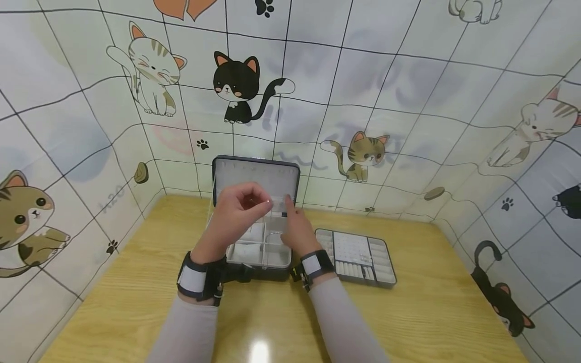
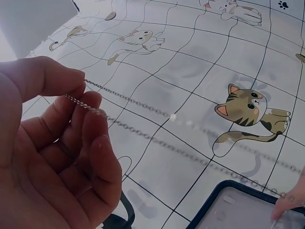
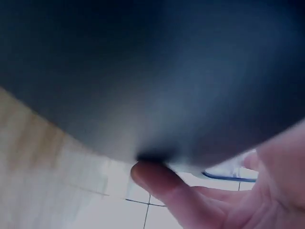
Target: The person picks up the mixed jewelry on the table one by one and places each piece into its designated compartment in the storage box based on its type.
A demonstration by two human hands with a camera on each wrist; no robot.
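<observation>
My left hand (image 1: 242,209) is raised over an open jewelry box (image 1: 278,259), its thumb and index finger pinching a thin silver chain (image 2: 143,134). Two strands of that chain run from the pinch toward the right in the left wrist view, where my right hand (image 2: 296,202) shows at the edge. By the box's right side, in the head view, the right hand's index finger points up in front of the lid (image 1: 254,174), with the thumb apart from it. A large, dark blurred surface hides much of the right wrist view, above the thumb (image 3: 157,179).
A removable tray (image 1: 386,267) with small compartments and ring rolls lies right of the box on the wooden table (image 1: 431,312). A wall covering (image 1: 313,75) with printed cats stands close behind and at both sides.
</observation>
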